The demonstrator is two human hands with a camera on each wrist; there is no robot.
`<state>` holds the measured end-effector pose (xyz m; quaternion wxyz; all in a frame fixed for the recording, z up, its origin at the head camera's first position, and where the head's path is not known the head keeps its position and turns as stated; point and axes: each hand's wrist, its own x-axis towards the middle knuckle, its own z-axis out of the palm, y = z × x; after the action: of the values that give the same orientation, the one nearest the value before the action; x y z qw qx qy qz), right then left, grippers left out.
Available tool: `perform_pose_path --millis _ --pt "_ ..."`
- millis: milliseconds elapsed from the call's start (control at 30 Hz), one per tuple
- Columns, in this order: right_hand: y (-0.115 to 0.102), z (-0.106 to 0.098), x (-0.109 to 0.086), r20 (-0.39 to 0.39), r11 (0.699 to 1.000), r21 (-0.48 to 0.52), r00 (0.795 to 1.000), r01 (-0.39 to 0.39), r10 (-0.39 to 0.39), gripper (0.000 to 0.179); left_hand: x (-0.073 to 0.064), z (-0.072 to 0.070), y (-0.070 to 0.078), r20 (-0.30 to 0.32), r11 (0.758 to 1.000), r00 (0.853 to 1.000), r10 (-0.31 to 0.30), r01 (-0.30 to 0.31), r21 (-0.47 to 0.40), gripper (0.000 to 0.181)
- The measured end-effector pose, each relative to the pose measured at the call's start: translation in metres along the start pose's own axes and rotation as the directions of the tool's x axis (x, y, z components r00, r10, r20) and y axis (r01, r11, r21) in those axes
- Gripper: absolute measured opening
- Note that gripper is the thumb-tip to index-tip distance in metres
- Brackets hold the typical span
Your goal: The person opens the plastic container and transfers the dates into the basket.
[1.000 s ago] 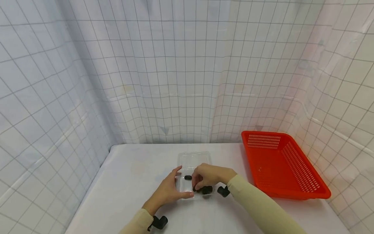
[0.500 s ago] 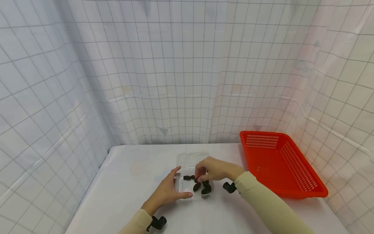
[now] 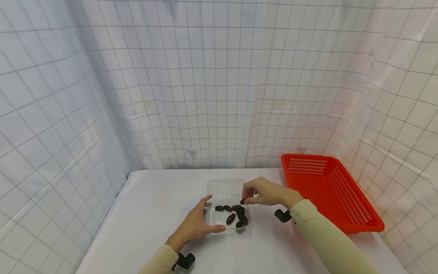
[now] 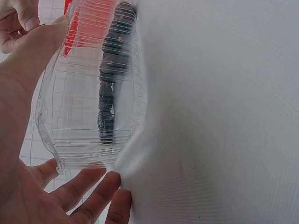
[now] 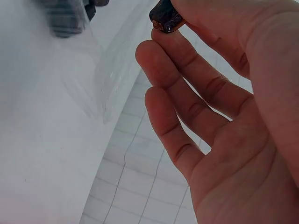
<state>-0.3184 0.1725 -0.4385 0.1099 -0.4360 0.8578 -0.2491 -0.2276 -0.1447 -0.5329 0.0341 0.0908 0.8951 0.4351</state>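
A clear plastic clamshell box [image 3: 213, 219] lies with its lid [image 3: 224, 186] folded back. Inside are several dark, glossy, oblong dates [image 3: 230, 219], mostly along the back and right side. My left hand [image 3: 195, 223] grips the box's left side, thumb at the front edge and fingers at the back; the left wrist view shows the box wall [image 4: 77, 102] between thumb and fingers. Over the back right corner, my right hand [image 3: 268, 191] pinches another date [image 5: 164, 17] between thumb and fingertips. Its other fingers hang loosely curved in the right wrist view.
A red plastic basket [image 3: 366, 192] with slotted walls stands to the right, beyond the right forearm. White cloth covers the table [image 3: 154, 201]. Grid-patterned white curtains [image 3: 219, 95] hang at the back and both sides.
My right hand has moved right and back from over the box's middle to its back right corner, with a date now showing at its fingertips. More dates in the box are uncovered. The left hand stays.
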Motion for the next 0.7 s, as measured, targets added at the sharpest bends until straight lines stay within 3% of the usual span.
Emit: perform_pose_path --millis 700 --pt "0.035 -0.038 -0.058 -0.125 0.983 -0.032 0.977 -0.18 0.174 0.007 -0.002 0.0 -0.001 0.004 1.0 1.0 0.004 -0.004 0.008 0.13"
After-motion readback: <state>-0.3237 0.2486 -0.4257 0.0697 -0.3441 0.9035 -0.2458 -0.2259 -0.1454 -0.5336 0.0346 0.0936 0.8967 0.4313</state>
